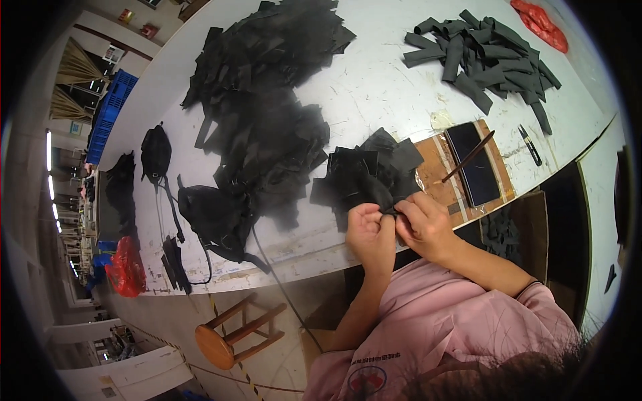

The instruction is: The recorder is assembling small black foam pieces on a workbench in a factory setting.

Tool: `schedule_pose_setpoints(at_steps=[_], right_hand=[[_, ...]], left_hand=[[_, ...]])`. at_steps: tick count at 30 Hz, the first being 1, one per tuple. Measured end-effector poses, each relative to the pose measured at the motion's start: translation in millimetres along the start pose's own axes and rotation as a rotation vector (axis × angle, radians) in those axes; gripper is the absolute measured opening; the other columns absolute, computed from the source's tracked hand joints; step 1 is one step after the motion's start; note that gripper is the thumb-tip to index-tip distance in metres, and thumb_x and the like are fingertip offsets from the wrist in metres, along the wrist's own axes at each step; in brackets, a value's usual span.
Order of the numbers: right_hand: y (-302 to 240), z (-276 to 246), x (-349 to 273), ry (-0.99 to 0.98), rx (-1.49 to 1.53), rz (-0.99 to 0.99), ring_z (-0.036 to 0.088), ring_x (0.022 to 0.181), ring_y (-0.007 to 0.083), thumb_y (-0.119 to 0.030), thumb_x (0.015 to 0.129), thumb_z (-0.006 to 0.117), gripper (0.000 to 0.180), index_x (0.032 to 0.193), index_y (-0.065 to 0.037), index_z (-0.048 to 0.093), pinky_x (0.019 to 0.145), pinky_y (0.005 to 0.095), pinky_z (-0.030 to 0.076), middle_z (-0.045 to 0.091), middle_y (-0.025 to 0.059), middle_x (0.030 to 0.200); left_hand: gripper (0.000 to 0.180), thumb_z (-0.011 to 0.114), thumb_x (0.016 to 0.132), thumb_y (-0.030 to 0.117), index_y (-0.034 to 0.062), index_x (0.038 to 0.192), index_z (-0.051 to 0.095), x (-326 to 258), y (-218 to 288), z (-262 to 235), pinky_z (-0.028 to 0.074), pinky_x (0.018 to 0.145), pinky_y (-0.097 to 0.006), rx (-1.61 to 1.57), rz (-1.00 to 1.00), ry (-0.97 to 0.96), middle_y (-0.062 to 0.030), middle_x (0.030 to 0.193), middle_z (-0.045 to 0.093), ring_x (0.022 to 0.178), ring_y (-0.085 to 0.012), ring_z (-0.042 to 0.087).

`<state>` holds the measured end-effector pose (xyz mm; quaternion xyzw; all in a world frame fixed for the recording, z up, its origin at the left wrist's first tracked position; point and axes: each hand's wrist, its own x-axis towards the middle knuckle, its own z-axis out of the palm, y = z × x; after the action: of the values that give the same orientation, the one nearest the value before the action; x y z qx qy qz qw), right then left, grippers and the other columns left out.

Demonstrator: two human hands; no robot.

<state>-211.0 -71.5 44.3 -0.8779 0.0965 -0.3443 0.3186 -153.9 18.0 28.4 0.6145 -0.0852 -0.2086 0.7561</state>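
Note:
Both hands meet at the table's front edge over a black fabric piece. My left hand pinches its near end, fingers curled. Close beside it, my right hand grips the same piece between thumb and fingers. How the fabric is folded between the fingertips is too small to tell. Just beyond the hands lies a small heap of black fabric pieces. To its right, a brown board carries a dark phone-like slab with a brown pointed stick lying across it.
A large pile of black fabric pieces covers the table's middle left. Rolled dark strips lie far right, near a red plastic bag. Black strapped pouches sit at left. A wooden stool stands on the floor. A pen-like tool lies right.

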Motion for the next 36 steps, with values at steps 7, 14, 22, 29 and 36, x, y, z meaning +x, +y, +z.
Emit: schedule_pose_setpoints(at_steps=[7,14,22,29,36], right_hand=[[5.8,4.0,0.2,-0.047,-0.105,-0.005,0.052,0.062,0.0257,-0.003,0.061,0.061,0.021,0.08,-0.001,0.053,0.05,0.0332,0.044,0.047,0.0102,0.072],[10.2,2.4,-0.2,-0.082,-0.083,0.053,0.052,0.062,0.0262,-0.002,0.063,0.06,0.019,0.08,0.0,0.053,0.051,0.0337,0.044,0.047,0.0106,0.073],[-6.0,-12.8,3.3,-0.035,0.229,0.111,0.051,0.055,0.0242,0.003,0.064,0.056,0.015,0.079,0.002,0.055,0.048,0.0318,0.042,0.048,0.0107,0.069],[1.7,-14.1,2.8,-0.124,0.559,0.367,0.047,0.052,0.0124,0.003,0.068,0.056,0.009,0.077,0.003,0.056,0.044,0.0252,0.037,0.049,0.0054,0.065],[8.0,-21.4,5.8,-0.307,1.468,1.109,0.04,0.051,0.0054,0.003,0.072,0.059,0.005,0.076,0.002,0.059,0.041,0.019,0.031,0.05,0.0018,0.062]], left_hand=[[0.018,0.053,0.066,-0.006,0.0013,0.083,0.054,-3.3,-10.1,0.6,0.04,0.044,-0.024,0.795,0.514,0.235,-0.0067,0.067,0.054,0.047,-0.0114,0.047],[0.026,0.055,0.067,-0.01,0.0012,0.089,0.046,4.7,-1.2,-12.1,0.035,0.042,-0.017,0.043,-0.041,0.048,-0.011,0.081,0.058,0.055,-0.0067,0.049],[0.034,0.053,0.066,-0.011,0.0005,0.096,0.042,8.7,12.6,-37.2,0.03,0.042,-0.016,-0.536,-0.323,-0.454,-0.0077,0.083,0.05,0.053,-0.0049,0.044],[0.036,0.054,0.066,-0.01,0.0006,0.098,0.043,-3.2,35.1,-21.8,0.026,0.04,-0.015,-0.416,-0.374,-0.364,-0.0077,0.084,0.05,0.05,-0.0034,0.039],[0.031,0.052,0.068,-0.011,-0.0003,0.097,0.045,5.0,29.7,-39.1,0.023,0.035,-0.016,-0.714,-0.654,-0.406,-0.0092,0.079,0.052,0.04,-0.0022,0.031]])
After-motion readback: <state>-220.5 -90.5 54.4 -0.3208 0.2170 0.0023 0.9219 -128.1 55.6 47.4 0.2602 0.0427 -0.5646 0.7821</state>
